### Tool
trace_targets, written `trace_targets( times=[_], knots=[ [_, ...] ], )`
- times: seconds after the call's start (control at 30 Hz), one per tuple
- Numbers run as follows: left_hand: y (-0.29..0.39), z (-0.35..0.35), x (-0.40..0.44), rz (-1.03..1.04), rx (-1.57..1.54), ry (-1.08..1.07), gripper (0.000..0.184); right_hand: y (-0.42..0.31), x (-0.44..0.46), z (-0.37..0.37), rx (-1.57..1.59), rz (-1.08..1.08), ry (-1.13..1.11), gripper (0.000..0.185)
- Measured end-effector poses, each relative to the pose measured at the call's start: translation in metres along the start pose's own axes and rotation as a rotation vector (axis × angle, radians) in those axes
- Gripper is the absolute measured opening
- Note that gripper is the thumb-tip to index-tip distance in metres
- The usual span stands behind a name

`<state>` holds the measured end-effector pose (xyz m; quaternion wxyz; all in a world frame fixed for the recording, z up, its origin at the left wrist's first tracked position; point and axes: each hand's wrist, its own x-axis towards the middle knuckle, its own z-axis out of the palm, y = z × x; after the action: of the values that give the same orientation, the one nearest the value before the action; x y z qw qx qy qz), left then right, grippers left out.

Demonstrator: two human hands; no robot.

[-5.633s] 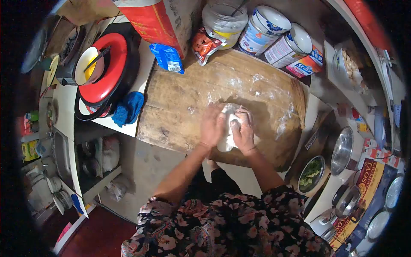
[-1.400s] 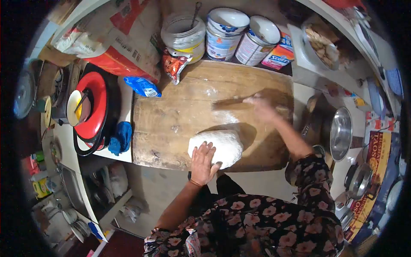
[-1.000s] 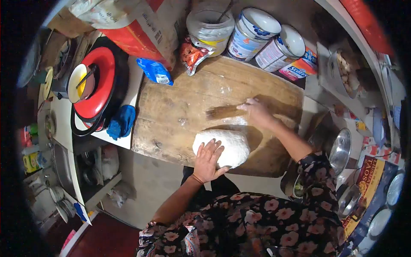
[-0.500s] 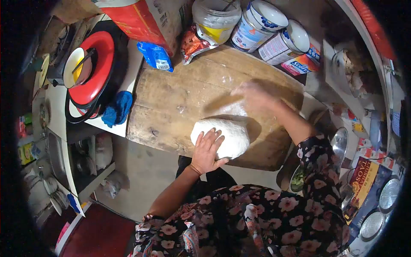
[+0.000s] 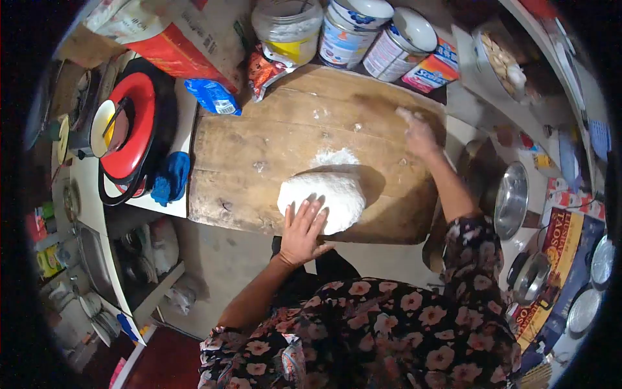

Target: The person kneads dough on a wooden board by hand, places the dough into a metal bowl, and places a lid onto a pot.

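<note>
A large rounded lump of white dough lies near the front edge of the wooden board. My left hand rests on the dough's near left side, fingers stretched out and lying flat against it. Over the right part of the board is my right hand, apart from the dough. Its floury fingers look partly extended, and I see nothing held in them. Just behind the dough is a patch of dry flour, with smaller specks scattered farther back.
Along the back stand a plastic tub, tins with bowls on top, a Scott box and a blue packet. At left, a bowl sits on a red lid beside a blue cloth. A metal basin stands at right.
My right hand has moved right, away from the flour patch. My left hand stays on the dough. The whole view has shifted slightly.
</note>
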<state>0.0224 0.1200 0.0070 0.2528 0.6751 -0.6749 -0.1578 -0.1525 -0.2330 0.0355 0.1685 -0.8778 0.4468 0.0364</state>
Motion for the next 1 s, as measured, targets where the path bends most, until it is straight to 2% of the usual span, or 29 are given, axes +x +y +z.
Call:
trace_targets(
  times=[0.03, 0.07, 0.13, 0.17, 0.2, 0.27, 0.33, 0.37, 0.4, 0.43, 0.57, 0.67, 0.87, 0.9, 0.93, 1.0],
  knots=[
    [0.002, 0.004, 0.000, 0.018, -0.010, 0.038, 0.092, 0.008, -0.001, 0.001, -0.107, 0.014, 0.125, 0.052],
    [0.001, 0.007, 0.002, 0.025, -0.010, 0.029, 0.092, 0.011, -0.007, 0.008, -0.101, 0.025, 0.125, 0.052],
    [0.002, 0.003, 0.027, 0.047, 0.114, -0.006, 0.094, -0.019, -0.019, 0.011, 0.091, -0.043, 0.312, 0.049],
    [0.002, 0.001, 0.038, 0.077, 0.134, -0.028, 0.083, -0.051, -0.040, 0.001, 0.310, -0.069, 0.214, 0.048],
    [0.003, 0.000, 0.049, 0.087, 0.140, -0.034, 0.083, -0.085, -0.065, -0.005, 0.530, -0.096, 0.124, 0.048],
    [0.004, -0.002, 0.068, 0.098, 0.082, -0.048, 0.079, -0.122, -0.106, 0.028, 0.552, -0.193, 0.111, 0.050],
    [-0.002, -0.001, 0.077, 0.116, 0.080, -0.002, 0.077, -0.155, -0.126, 0.059, 0.286, -0.244, 0.262, 0.050],
    [-0.007, 0.002, 0.077, 0.110, 0.071, -0.019, 0.071, -0.160, -0.133, 0.066, 0.292, -0.247, 0.268, 0.050],
    [-0.013, 0.005, 0.080, 0.104, 0.063, -0.034, 0.066, -0.164, -0.135, 0.071, 0.307, -0.223, 0.364, 0.049],
    [-0.015, 0.008, 0.077, 0.110, 0.043, 0.038, 0.058, -0.166, -0.134, 0.077, 0.324, -0.197, 0.463, 0.049],
    [-0.017, 0.023, 0.079, 0.083, 0.130, 0.154, 0.054, -0.157, -0.120, 0.102, 0.370, -0.195, 0.638, 0.049],
    [-0.032, 0.015, 0.108, 0.076, 0.050, 0.095, 0.053, -0.155, -0.087, 0.099, 0.317, -0.155, 0.679, 0.049],
    [-0.090, 0.010, 0.189, 0.067, 0.081, 0.032, 0.065, -0.149, 0.004, 0.078, 0.275, -0.109, 0.669, 0.047],
    [-0.095, 0.005, 0.206, 0.045, 0.015, 0.024, 0.072, -0.147, 0.018, 0.076, 0.309, -0.044, 0.557, 0.049],
    [-0.108, 0.010, 0.214, -0.008, 0.021, -0.047, 0.078, -0.145, 0.035, 0.080, 0.298, -0.044, 0.600, 0.049],
    [-0.115, 0.016, 0.226, -0.033, 0.065, 0.099, 0.088, -0.140, 0.053, 0.090, 0.283, -0.032, 0.622, 0.049]
  ],
)
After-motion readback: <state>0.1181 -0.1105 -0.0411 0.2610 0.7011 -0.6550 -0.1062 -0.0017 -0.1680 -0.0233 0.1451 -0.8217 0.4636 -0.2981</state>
